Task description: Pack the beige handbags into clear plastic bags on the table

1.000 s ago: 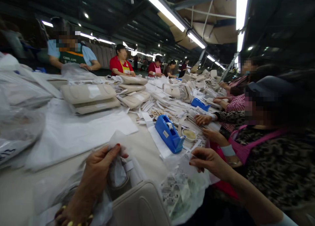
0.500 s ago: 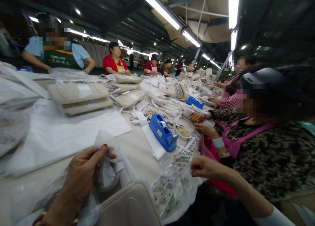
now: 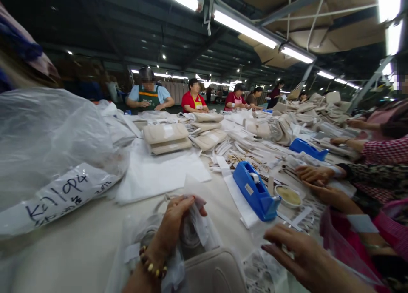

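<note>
My left hand (image 3: 178, 218), with a beaded bracelet at the wrist, is closed on the edge of a thin translucent wrapping sheet (image 3: 198, 225). Under that sheet lies a coiled strap (image 3: 190, 235), partly covered. Just below, close to me, rests a beige bag (image 3: 215, 271) with a curved raised line on its face; its lower part is cut off by the frame. My right hand (image 3: 296, 250) hovers right of the bag, thumb and fingers apart, with nothing visible between them. Beneath it is a printed clear sheet (image 3: 258, 269).
A blue tape dispenser (image 3: 255, 193) stands ahead, beside a small white bowl (image 3: 288, 196). Folded beige bags (image 3: 167, 135) sit on white sheets (image 3: 159, 174). At left bulges a big plastic sack (image 3: 57, 140) with handwriting. A co-worker's hands (image 3: 318, 174) work at the right.
The view has swung left, bringing in the large plastic sack. My right hand has come closer to the bag and its fingers have parted. My left hand keeps hold of the wrapping sheet.
</note>
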### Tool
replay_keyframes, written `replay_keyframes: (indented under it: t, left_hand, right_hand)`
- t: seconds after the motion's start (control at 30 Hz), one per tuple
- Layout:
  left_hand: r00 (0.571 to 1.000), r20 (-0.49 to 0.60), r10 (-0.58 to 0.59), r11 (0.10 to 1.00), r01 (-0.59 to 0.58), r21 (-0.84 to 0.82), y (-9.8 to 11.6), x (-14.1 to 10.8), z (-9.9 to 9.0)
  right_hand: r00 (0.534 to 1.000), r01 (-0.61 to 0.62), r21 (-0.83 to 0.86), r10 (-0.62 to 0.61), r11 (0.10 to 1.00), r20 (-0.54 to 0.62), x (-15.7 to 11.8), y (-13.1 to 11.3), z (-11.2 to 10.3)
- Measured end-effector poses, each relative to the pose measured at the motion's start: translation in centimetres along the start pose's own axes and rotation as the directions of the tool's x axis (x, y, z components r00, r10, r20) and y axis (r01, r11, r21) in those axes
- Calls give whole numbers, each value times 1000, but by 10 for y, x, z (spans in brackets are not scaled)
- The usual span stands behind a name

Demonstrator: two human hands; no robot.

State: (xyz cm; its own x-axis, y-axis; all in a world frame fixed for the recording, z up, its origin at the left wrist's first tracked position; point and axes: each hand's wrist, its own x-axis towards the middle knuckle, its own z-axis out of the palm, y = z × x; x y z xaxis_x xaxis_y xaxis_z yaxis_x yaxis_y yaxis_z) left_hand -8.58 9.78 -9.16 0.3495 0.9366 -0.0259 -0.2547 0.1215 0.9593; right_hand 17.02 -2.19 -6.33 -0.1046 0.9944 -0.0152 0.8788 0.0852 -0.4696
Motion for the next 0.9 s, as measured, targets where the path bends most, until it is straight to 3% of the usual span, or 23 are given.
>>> replay_keyframes:
  t: [0.1, 0.27, 0.37, 0.43, 0.53, 0.67, 0.77, 0.9]
  left_hand:
    - [993, 122, 4, 999, -10, 50, 1, -3, 1]
    - [967, 253, 27, 989, -64, 136, -1, -5, -5]
    - [964, 250, 96, 995, -91, -33, -5, -1, -8]
    - [961, 224, 163, 981, -134, -141, -5, 3, -8]
    - [970, 135, 201, 978, -191, -85, -3, 7, -4]
    - [987, -49, 150, 989, -150, 11, 0, 7, -3]
    - [988, -115, 102, 995, -102, 3, 4, 6, -8]
    - [982, -159, 98, 995, -101, -12, 11, 5, -16]
  right_hand:
    - [970, 116, 253, -55, 960, -236, 43, -49, 4]
    - [958, 235, 602, -77, 763, -276, 108, -98, 26]
    - [954, 215, 693, 4, 688, -300, 123, -102, 38]
    - [927, 219, 611, 32, 760, -373, 124, -99, 43]
    - [882, 266, 409, -50, 873, -468, 119, -97, 47]
    - [878, 296, 398, -83, 869, -471, 113, -99, 43]
    - [902, 227, 592, 62, 773, -427, 114, -94, 34]
    - [915, 113, 842, 275, 528, -295, 115, -80, 30]
